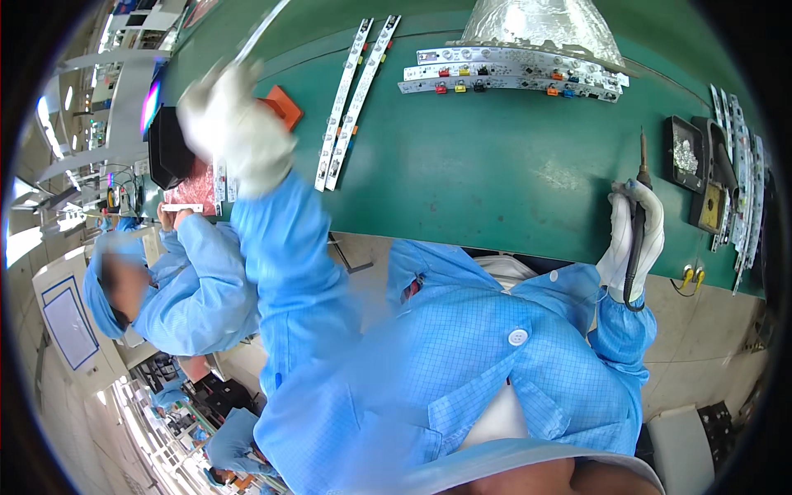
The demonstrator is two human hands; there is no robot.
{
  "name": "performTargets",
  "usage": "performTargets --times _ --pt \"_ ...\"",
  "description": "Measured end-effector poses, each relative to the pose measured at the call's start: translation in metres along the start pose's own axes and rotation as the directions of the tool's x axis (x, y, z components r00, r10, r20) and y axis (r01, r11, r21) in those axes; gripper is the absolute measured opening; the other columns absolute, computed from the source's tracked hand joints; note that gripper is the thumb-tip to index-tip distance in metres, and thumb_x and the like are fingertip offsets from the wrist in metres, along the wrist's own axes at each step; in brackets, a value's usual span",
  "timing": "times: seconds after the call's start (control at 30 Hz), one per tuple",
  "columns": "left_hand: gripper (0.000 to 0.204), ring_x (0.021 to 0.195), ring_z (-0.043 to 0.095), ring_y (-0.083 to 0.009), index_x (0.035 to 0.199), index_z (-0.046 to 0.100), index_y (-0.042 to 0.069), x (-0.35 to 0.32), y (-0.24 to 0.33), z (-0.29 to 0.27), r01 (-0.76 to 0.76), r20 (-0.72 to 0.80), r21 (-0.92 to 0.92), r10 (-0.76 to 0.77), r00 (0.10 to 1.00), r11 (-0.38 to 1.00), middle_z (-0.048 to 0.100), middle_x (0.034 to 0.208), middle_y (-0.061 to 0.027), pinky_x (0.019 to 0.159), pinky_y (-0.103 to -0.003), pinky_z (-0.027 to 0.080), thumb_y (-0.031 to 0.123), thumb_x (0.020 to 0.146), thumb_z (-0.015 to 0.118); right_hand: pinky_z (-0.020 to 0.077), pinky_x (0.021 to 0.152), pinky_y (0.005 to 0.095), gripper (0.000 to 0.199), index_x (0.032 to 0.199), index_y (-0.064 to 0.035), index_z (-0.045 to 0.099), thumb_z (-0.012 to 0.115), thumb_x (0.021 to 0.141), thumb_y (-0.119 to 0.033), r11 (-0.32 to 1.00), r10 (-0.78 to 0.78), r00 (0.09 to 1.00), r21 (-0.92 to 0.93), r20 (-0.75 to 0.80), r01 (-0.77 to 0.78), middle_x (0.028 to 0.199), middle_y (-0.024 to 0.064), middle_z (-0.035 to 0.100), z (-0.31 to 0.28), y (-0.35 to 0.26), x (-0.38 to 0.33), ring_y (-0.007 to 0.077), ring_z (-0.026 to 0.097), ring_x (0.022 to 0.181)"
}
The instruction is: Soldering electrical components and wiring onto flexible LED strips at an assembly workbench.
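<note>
My right hand [634, 227], in a white glove, is closed round a soldering iron [640, 177] near the table's front edge. The iron's thin metal tip points away from me, and its black cord hangs down past my wrist. My left hand [239, 128], also gloved, is raised over the left part of the table and smeared by motion. A narrow white strip [262, 31] runs up from its blurred fingertips; whether they grip it cannot be made out. Two long LED circuit boards [355, 107] with small coloured connectors lie side by side to the right of this hand.
More LED boards [516, 73] lie at the back beside a silvery wrapped bundle [540, 25]. A dark soldering stand [711, 177] and further boards [747, 190] are at the right. An orange block [285, 107] and black bin [169, 148] are left, where a co-worker [194, 276] sits.
</note>
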State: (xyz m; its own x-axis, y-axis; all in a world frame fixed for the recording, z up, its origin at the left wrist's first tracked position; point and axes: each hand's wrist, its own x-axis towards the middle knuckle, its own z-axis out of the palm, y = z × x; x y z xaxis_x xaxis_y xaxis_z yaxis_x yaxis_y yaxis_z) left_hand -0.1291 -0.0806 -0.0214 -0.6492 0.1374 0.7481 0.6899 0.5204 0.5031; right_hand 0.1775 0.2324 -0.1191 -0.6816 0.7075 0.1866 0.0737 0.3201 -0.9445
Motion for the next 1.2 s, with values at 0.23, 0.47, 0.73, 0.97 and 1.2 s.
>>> performTargets --times 0.23,0.47,0.73,0.97,1.2 --pt "0.008 0.080 0.060 -0.0420 0.082 0.057 0.005 0.043 -0.072 0.157 0.197 -0.039 0.315 -0.195 0.980 0.928 0.061 0.081 -0.0211 0.073 -0.047 0.047 0.013 0.081 0.058 0.0524 0.083 0.0310 0.022 0.113 0.0012 0.059 0.059 0.091 0.000 0.999 -0.045 0.998 -0.021 0.033 0.046 0.099 0.0144 0.067 0.000 -0.003 0.004 0.0192 0.065 0.090" --pt "0.040 0.085 0.066 -0.0280 0.095 0.064 0.001 0.026 -0.001 0.124 -0.057 0.590 0.357 -0.177 0.788 0.932 0.068 0.089 -0.0148 0.079 -0.036 0.051 0.036 0.076 0.072 0.0507 0.074 0.0258 0.022 0.113 0.0002 0.059 0.059 0.091 -0.001 0.997 -0.035 0.999 -0.071 0.007 0.036 0.098 0.0133 0.067 -0.002 0.000 0.002 0.0168 0.065 0.086" --pt "0.023 0.080 0.062 -0.0239 0.076 0.058 0.012 -0.067 0.028 0.078 -0.518 0.619 0.237 0.283 0.732 0.822 0.060 0.070 -0.0028 0.100 -0.045 0.038 0.026 0.075 0.076 0.0521 0.076 0.0259 0.022 0.113 -0.0006 0.059 0.059 0.091 0.004 0.999 -0.040 0.999 -0.015 0.011 0.040 0.102 0.0116 0.065 0.003 0.002 0.002 0.0142 0.064 0.088" --pt "0.019 0.074 0.062 -0.0291 0.080 0.059 0.007 -0.087 0.054 0.045 -0.355 0.556 -0.038 0.315 0.769 0.934 0.061 0.073 -0.0082 0.081 -0.038 0.051 0.007 0.071 0.076 0.0531 0.084 0.0326 0.024 0.118 0.0002 0.056 0.058 0.094 -0.004 0.998 0.033 0.999 0.053 -0.034 -0.031 0.104 0.0163 0.067 0.004 -0.003 0.002 0.0204 0.066 0.092" --pt "0.017 0.076 0.067 -0.0202 0.088 0.059 0.001 -0.084 0.043 0.042 0.437 0.651 0.215 -0.462 0.602 0.873 0.067 0.083 -0.0101 0.066 -0.032 0.052 0.009 0.079 0.071 0.0530 0.082 0.0317 0.024 0.117 -0.0003 0.056 0.058 0.094 -0.005 0.996 0.072 0.994 0.049 -0.081 -0.069 0.104 0.0157 0.068 0.005 -0.002 0.004 0.0193 0.066 0.090"
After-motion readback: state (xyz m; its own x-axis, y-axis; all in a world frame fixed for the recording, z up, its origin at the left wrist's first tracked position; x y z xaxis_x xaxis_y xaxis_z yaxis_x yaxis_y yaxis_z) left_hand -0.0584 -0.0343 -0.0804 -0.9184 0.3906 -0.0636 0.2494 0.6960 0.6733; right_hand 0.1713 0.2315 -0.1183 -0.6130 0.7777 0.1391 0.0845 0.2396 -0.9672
